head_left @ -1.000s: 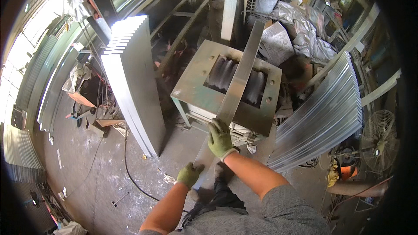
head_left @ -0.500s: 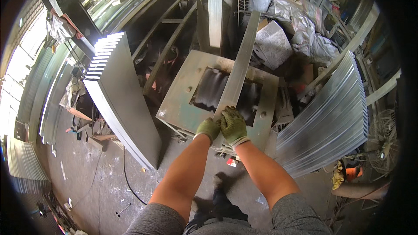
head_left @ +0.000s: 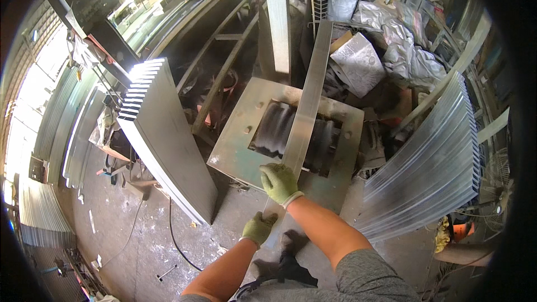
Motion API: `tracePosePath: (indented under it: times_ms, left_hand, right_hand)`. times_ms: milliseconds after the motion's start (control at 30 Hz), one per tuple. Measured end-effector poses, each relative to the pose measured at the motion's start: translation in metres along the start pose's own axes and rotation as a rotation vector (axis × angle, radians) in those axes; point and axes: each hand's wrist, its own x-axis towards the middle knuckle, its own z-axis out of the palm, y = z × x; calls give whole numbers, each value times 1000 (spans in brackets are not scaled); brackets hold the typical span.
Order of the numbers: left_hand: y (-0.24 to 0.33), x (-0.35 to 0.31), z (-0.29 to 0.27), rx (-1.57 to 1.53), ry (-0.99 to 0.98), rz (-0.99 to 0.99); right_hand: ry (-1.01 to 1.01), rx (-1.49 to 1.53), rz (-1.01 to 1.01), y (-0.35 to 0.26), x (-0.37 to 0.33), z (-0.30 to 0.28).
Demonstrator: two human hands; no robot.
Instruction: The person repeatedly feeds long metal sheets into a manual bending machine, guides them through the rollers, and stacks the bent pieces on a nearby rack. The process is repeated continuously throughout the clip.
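A long flat grey metal bar (head_left: 309,106) slopes from the far side across a worn machine table (head_left: 235,151), over a dark ribbed roller (head_left: 275,128) in the table's opening. Low down, my left hand (head_left: 258,229), in a green glove, is closed round the bar's near end, thumb on top. My right hand (head_left: 279,183), gloved alike, is over the bar just beyond the table's near edge. Its fingers reach past the bar's left side, loosely bent and apart; whether the palm touches the metal is hard to tell.
A leaning stack of grey metal profiles (head_left: 170,145) stands to the left. Another fanned stack of shiny profiles (head_left: 425,162) leans at the right. A pale upright post (head_left: 277,22) rises behind the table. Silvery sacks (head_left: 411,50) lie beyond. A dark cable (head_left: 173,235) crosses the floor.
The bar has slid toward me, its near end now past the table's edge. My left hand has drawn back with it; my right hand has moved slightly nearer and off its flat press.
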Motion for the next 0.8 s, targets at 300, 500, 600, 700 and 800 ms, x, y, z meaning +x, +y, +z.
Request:
tracePosePath:
  times_ms: [300, 500, 600, 700, 800]
  left_hand:
    - [83, 66, -27, 76, -53, 305]
    - [101, 80, -36, -90, -115, 138]
    - [74, 62, -25, -62, -71, 255]
    - [46, 45, -16, -92, -81, 185]
    - [5, 15, -14, -88, -138, 198]
  right_hand:
    - [-140, -391, -18, 61, 70, -10]
    - [-209, -541, 14, 73, 86, -12]
    - [-254, -508, -1, 59, 65, -11]
    - [-267, -476, -5, 35, 35, -3]
    - [-251, -416, 3, 7, 11, 5]
